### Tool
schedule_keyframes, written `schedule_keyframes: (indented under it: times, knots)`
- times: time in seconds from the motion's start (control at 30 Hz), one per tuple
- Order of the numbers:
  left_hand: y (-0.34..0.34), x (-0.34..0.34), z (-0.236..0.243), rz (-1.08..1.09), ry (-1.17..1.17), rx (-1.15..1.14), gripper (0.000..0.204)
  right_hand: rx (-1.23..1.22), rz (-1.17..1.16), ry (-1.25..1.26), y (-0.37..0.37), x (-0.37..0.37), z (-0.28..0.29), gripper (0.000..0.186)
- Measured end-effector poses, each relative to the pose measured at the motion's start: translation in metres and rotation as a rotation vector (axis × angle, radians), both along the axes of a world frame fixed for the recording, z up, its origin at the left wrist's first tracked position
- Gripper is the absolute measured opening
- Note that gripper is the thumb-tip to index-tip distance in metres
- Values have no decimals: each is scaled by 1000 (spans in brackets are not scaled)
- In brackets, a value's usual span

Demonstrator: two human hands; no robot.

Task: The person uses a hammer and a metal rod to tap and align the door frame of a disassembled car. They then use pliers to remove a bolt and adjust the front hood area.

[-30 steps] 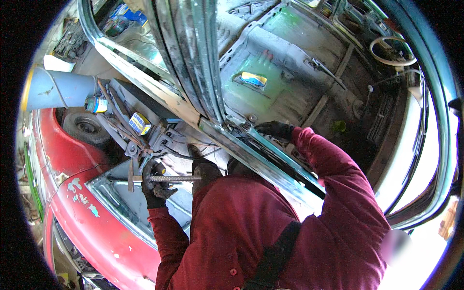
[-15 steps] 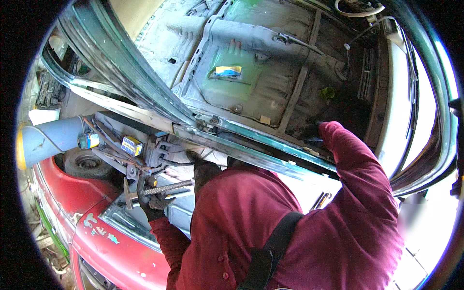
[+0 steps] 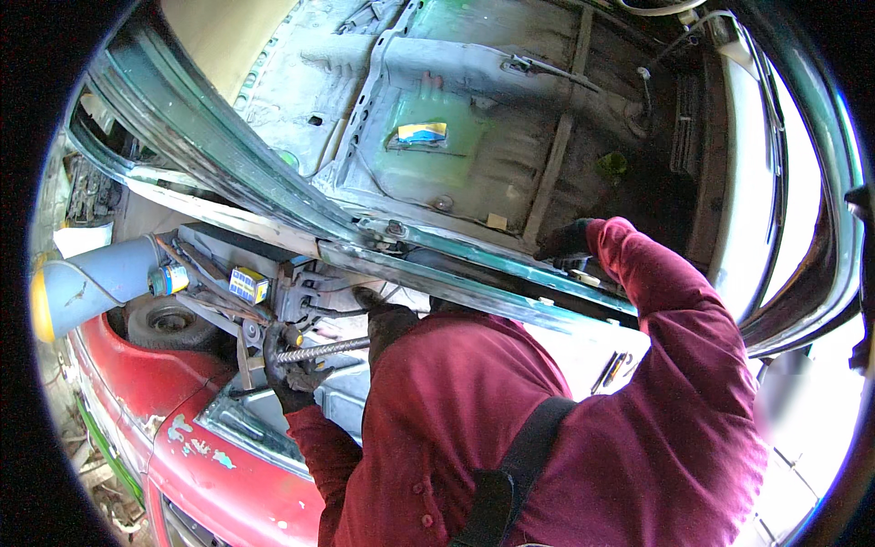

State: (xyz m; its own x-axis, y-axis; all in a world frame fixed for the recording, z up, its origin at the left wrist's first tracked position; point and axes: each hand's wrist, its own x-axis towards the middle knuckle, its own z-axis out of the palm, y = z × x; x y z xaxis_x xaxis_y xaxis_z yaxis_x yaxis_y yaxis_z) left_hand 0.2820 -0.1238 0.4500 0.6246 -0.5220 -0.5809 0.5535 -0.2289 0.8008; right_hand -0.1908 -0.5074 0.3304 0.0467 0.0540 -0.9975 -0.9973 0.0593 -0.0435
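Note:
My left hand (image 3: 293, 381), in a dark glove, is closed around a hammer with a ribbed metal-bar handle (image 3: 333, 349). Its narrow head (image 3: 245, 363) juts out on the left side of the hand, above the red car panel. My right hand (image 3: 563, 244), also dark-gloved, reaches over the green sill (image 3: 474, 264) of the stripped car body. It is at the sill's inner edge; its fingers lie in shadow, and whether they grip anything is unclear. Maroon sleeves cover both arms.
A yellow-and-blue packet (image 3: 422, 134) lies on the bare floor pan (image 3: 437, 178). Left of me are a blue cylinder (image 3: 100, 278), a small yellow-and-blue box (image 3: 248, 284), a blue-lidded container (image 3: 168, 279) and a tyre (image 3: 169, 321). A green door pillar (image 3: 210, 128) rises at upper left.
My right hand has come back a little toward the sill and left. My left hand keeps its hold on the hammer. The view has shifted slightly.

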Motion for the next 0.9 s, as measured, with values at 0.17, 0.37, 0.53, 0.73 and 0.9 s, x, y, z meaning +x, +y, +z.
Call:
schedule_keyframes:
  times: [0.17,0.37,0.53,0.73,0.9]
  knots:
    - [15,0,2,-270,-267,92,10,-52,29,-21,-13,-14,10,55]
    - [21,22,-20,-181,-68,-70,15,-70,56,49,-7,-35,42,52]
    - [35,36,-48,30,84,-100,20,-100,88,123,4,-35,70,49]
    - [51,37,-69,210,144,-118,28,-225,136,231,17,-18,100,46]
    - [58,48,-76,177,101,-157,36,-489,12,194,18,-49,54,43]
